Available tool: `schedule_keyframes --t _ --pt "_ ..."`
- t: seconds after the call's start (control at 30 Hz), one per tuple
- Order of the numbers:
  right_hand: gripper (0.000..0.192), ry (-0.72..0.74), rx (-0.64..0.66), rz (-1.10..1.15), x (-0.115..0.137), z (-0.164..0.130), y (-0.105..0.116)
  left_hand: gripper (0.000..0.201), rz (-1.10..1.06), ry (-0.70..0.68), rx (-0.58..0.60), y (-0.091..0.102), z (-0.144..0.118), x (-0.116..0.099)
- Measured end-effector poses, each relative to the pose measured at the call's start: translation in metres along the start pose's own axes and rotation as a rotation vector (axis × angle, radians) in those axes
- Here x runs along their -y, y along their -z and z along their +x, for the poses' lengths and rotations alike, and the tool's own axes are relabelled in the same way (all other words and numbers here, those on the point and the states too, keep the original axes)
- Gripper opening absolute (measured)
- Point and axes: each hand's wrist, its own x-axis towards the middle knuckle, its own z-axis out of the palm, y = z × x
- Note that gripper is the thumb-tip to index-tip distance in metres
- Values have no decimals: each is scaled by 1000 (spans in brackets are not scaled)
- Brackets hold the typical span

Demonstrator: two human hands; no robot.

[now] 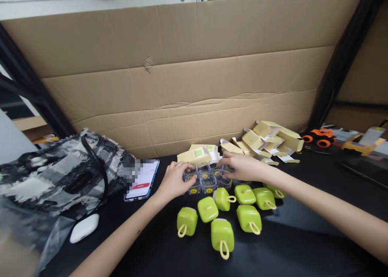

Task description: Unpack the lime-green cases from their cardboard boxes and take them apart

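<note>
Several clear square plastic containers (208, 181) with yellow round stickers stand grouped in rows on the black table. My left hand (174, 180) grips the left side of the group, thumb on a front container and fingers bent over one behind. On the right side, my right hand (239, 166) has its fingers curled around a container (223, 179), partly hiding it. In front of them lie several lime-green rounded cube cases with pale yellow loops, among them one nearest me (222, 233), one at the left (187, 219) and one at the right (249, 217).
Pale yellow cartons (263, 141) are heaped behind my right hand, and flatter ones (194, 153) lie behind the containers. A phone (144, 182), white earbud case (85, 227) and black-and-white bag (72, 172) sit left. An orange toy truck (321, 137) stands right; a cardboard panel (188, 83) closes the back.
</note>
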Motion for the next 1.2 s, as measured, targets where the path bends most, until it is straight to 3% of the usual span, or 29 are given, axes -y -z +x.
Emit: schedule_keyframes --t 0.17,0.33,0.53,0.63,0.73,0.93,1.2 --pt "26 -10 -37 5 5 5 -9 31 -36 50 39 -6 8 -9" --pt "22 -26 -89 6 7 11 -15 13 -42 99 45 -13 16 -15" --pt "21 29 -40 79 -11 0 10 19 -29 66 8 -7 14 -17" --pt "37 62 30 103 -23 -8 21 21 -24 -15 15 7 7 -7" --pt "46 48 61 120 -28 -11 19 24 -26 -65 27 20 -4 11" --pt "34 37 20 163 -22 -5 4 23 -21 -18 0 29 -20 42" --pt "32 108 9 197 -25 -4 -2 26 -137 9 125 23 -20 47"
